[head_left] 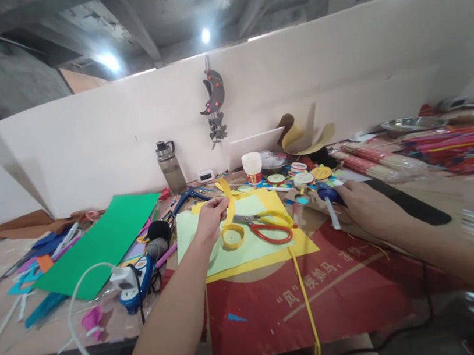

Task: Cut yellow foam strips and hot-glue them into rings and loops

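My left hand (213,221) is closed in a pinch on a yellow strip (225,191), its fingers over the green and yellow sheets. A ring of yellow strip (233,236) stands just below that hand on the pale green sheet (213,257). Scissors (270,225) with one yellow and one red handle lie to the right of the ring. To the right, my right hand (360,202) is closed around a blue glue gun (327,193), with a whitish stick jutting from it. Its fingertips are partly hidden.
Red cardboard (255,310) lies under the sheets, with a long yellow strip (305,297) hanging over its front edge. A green sheet (105,243), a power strip (138,288) and a white cable lie left. Behind stand a bottle (171,169) and a paper cup (252,169).
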`<state>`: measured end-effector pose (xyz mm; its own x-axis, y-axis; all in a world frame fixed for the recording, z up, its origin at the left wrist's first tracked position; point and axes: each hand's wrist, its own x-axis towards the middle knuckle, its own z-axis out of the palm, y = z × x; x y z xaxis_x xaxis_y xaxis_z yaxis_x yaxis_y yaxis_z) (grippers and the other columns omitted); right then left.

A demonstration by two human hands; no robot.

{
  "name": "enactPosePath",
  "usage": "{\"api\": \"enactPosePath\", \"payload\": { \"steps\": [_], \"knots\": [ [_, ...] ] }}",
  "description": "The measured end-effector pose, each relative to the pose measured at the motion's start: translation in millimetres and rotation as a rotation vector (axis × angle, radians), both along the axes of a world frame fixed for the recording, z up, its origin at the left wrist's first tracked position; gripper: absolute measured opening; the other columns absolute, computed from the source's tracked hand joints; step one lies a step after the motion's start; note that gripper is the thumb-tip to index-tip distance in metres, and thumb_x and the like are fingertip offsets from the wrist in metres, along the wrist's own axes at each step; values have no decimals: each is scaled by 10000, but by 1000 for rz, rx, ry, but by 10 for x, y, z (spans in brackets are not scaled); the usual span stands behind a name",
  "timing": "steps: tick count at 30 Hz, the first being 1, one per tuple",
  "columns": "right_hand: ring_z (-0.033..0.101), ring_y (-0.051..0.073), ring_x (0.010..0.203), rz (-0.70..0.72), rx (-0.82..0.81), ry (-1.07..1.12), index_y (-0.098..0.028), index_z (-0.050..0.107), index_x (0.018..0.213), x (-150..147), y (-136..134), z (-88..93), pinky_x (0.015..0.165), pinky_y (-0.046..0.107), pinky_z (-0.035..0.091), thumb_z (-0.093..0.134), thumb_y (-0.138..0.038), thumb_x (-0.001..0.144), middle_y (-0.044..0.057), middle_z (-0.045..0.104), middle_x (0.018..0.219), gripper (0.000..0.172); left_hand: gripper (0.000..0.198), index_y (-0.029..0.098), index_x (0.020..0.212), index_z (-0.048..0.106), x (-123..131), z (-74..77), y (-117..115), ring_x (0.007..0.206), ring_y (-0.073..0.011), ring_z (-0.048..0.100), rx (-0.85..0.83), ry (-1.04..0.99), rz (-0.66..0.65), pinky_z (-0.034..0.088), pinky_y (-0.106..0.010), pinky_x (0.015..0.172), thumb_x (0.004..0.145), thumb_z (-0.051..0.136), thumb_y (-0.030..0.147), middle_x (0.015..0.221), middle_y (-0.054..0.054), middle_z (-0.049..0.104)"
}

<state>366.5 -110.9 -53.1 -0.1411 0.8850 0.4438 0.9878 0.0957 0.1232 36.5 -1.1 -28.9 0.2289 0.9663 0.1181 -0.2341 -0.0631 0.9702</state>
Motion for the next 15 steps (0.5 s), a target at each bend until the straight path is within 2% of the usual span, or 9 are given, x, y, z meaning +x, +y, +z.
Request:
{"api": "enactPosePath", "payload": {
  "steps": [1, 4, 7, 9, 12, 13, 15],
  "knots": [
    [552, 293, 813, -16, -15, -61, -75, 577, 968, 13, 25, -16, 757, 409, 437, 427, -304, 860, 200, 575, 892, 294, 363, 121, 637, 577, -3, -6, 11, 444, -20, 310, -4, -3, 6, 199, -189, 445, 545, 780, 408, 519, 53, 425],
    [556, 321, 842, 106, -50, -188, -84, 580, 1024, 55, 116, -154, 762, 457, 430, 489, -319, 824, 209, 597, 937, 322, 365, 121, 642, 582, -14, -31, 48, 444, -19, 319, -15, -29, 20, 202, -190, 446, 534, 786, 404, 522, 50, 442],
    [572, 344, 852, 140, -67, -165, -105, 604, 986, 159, 211, -311, 726, 460, 441, 565, -317, 770, 224, 610, 945, 305, 359, 118, 632, 585, -29, -60, 88, 441, -21, 329, -28, -41, 27, 196, -192, 439, 529, 789, 395, 512, 47, 436],
    [592, 340, 784, 77, -102, -76, -142, 628, 931, 270, 269, -342, 624, 424, 446, 642, -313, 700, 212, 623, 872, 288, 356, 118, 628, 586, -37, -79, 112, 436, -22, 328, -38, -40, 34, 190, -192, 433, 529, 789, 393, 499, 49, 423],
    [596, 334, 693, 55, -151, -16, -191, 655, 802, 378, 335, -217, 503, 376, 405, 723, -406, 592, 183, 643, 800, 308, 359, 122, 629, 586, -32, -93, 125, 432, -21, 323, -53, -61, 41, 187, -189, 427, 517, 794, 393, 491, 52, 416],
    [592, 317, 664, 66, -127, 9, -198, 651, 739, 358, 344, -130, 497, 370, 399, 723, -433, 583, 168, 644, 757, 291, 361, 122, 629, 586, -25, -92, 119, 431, -20, 321, -58, -65, 38, 187, -188, 427, 513, 795, 392, 489, 54, 414],
    [582, 266, 627, 149, 27, 162, -205, 626, 664, 190, 334, 88, 540, 367, 414, 651, -440, 672, 138, 626, 655, 237, 358, 120, 631, 585, -5, -81, 96, 432, -20, 322, -60, -68, 20, 191, -187, 428, 518, 794, 389, 491, 54, 414]
  ]
}}
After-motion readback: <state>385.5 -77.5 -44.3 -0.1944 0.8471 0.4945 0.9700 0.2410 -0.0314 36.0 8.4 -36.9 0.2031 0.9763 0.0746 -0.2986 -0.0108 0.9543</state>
